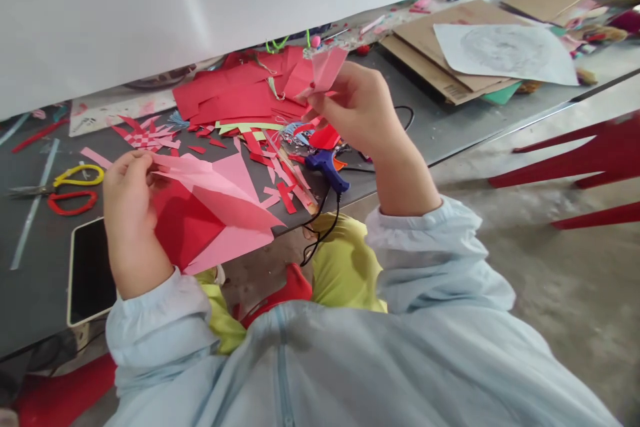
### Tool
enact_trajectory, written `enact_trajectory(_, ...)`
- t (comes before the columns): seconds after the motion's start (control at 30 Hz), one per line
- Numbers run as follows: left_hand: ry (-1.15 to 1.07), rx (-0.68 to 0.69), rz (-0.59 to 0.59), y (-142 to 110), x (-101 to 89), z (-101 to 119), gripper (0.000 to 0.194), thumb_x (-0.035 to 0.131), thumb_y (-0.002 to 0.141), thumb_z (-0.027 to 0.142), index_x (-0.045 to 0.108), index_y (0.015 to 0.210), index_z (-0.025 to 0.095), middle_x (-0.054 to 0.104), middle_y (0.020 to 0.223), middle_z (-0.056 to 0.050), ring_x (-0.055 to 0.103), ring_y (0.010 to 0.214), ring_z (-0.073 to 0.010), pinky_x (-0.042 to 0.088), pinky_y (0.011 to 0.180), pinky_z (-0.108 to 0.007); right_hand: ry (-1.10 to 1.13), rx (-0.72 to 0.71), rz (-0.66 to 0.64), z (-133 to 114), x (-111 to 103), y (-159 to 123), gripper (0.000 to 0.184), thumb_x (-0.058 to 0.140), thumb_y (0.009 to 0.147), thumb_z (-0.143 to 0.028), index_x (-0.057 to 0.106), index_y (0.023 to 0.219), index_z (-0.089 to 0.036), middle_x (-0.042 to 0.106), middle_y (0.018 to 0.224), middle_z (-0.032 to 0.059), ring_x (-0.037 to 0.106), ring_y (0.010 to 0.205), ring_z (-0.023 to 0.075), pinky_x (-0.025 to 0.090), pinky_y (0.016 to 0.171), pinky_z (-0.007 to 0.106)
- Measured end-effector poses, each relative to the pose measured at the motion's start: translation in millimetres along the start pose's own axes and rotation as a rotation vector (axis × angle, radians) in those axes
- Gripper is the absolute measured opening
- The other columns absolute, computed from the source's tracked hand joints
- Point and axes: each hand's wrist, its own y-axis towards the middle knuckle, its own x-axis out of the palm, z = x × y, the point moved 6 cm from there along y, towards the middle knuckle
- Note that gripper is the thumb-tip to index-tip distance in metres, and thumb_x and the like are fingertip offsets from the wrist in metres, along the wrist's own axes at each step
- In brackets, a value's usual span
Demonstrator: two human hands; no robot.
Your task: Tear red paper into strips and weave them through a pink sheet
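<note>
My left hand (131,213) pinches the edge of a folded pink and red sheet of paper (225,193), which hangs over the table's near edge. Raised over the pile at the back, my right hand (357,103) has its thumb and fingers closed on a small folded pink paper piece (327,70). Beneath and beyond it lies a stack of red paper (235,93). A blue glue gun (327,169) rests on the table below my right wrist. Left of my left hand are scissors (75,187) with yellow and red handles.
Paper scraps (275,167) and a woven pink and red piece (147,133) lie mid-table. A phone (90,273) sits at the near left. Cardboard (425,60) with a drawing (505,50) on top is at the right. A white panel (200,0) stands behind; a red stool (590,153) is right.
</note>
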Motion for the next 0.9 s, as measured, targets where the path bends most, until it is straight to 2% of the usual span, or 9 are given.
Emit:
enact_trajectory(0.1,-0.026,0.033,0.024,1,-3.3,0,0.009,0.055,0.072,0.01,0.059,0.066,0.015,0.058,0.05,0.003,0.051,0.04,-0.008,0.04,0.041,-0.014,0.219,0.059,0.075,-2,-2,0,0.015,0.043,0.103,-0.022,0.055,0.112,-0.023,0.073,0.115,0.0099,0.074,0.084,0.014,0.057,0.068,0.029)
enact_trajectory(0.17,-0.04,0.046,0.03,1,-4.7,1,0.007,0.055,0.069,0.011,0.06,0.066,0.015,0.058,0.05,0.002,0.051,0.041,-0.0078,0.04,0.04,-0.014,0.246,0.077,0.106,-6,-3,-1,0.015,0.043,0.102,-0.019,0.055,0.11,-0.024,0.074,0.114,0.0085,0.073,0.08,0.0134,0.056,0.068,0.029)
enact_trajectory(0.3,-0.048,0.047,0.01,-2,-2.9,0,0.006,0.057,0.069,0.012,0.06,0.064,0.015,0.057,0.05,0.002,0.051,0.04,-0.0082,0.036,0.037,-0.015,0.467,0.134,0.195,-4,-6,-2,0.014,0.053,0.093,-0.011,0.059,0.096,-0.024,0.077,0.102,0.0074,0.07,0.068,0.014,0.049,0.054,0.028)
enact_trajectory(0.37,-0.049,0.052,-0.013,-4,-0.9,-1,0.007,0.058,0.07,0.014,0.06,0.064,0.015,0.054,0.048,0.003,0.048,0.037,-0.0087,0.036,0.035,-0.017,0.531,0.1,0.223,-4,-8,-1,0.017,0.057,0.087,-0.007,0.062,0.089,-0.023,0.078,0.093,0.0061,0.068,0.06,0.0136,0.045,0.048,0.028)
enact_trajectory(0.5,-0.126,0.083,-0.174,-11,8.7,-2,0.005,0.064,0.068,0.017,0.061,0.064,0.017,0.054,0.049,0.002,0.047,0.036,-0.0085,0.036,0.035,-0.017,0.592,0.049,0.326,1,-15,-4,0.017,0.062,0.082,-0.006,0.065,0.081,-0.023,0.078,0.08,0.0042,0.06,0.049,0.0118,0.036,0.041,0.028)
enact_trajectory(0.7,-0.225,0.149,-0.41,-29,24.9,-2,0.012,0.071,0.074,0.022,0.063,0.066,0.017,0.075,0.073,-0.006,0.055,0.043,-0.0097,0.041,0.039,-0.019,0.582,0.029,0.456,9,-26,-11,0.012,0.064,0.081,-0.01,0.067,0.081,-0.022,0.075,0.079,0.0031,0.052,0.045,0.0084,0.033,0.04,0.027)
enact_trajectory(0.9,-0.217,0.177,-0.365,-31,26.3,-4,0.013,0.071,0.076,0.025,0.065,0.066,0.019,0.078,0.081,-0.006,0.058,0.047,-0.0105,0.046,0.042,-0.021,0.608,0.06,0.525,16,-32,-13,0.009,0.063,0.078,-0.014,0.066,0.081,-0.022,0.076,0.081,0.0034,0.05,0.045,0.0086,0.03,0.041,0.027)
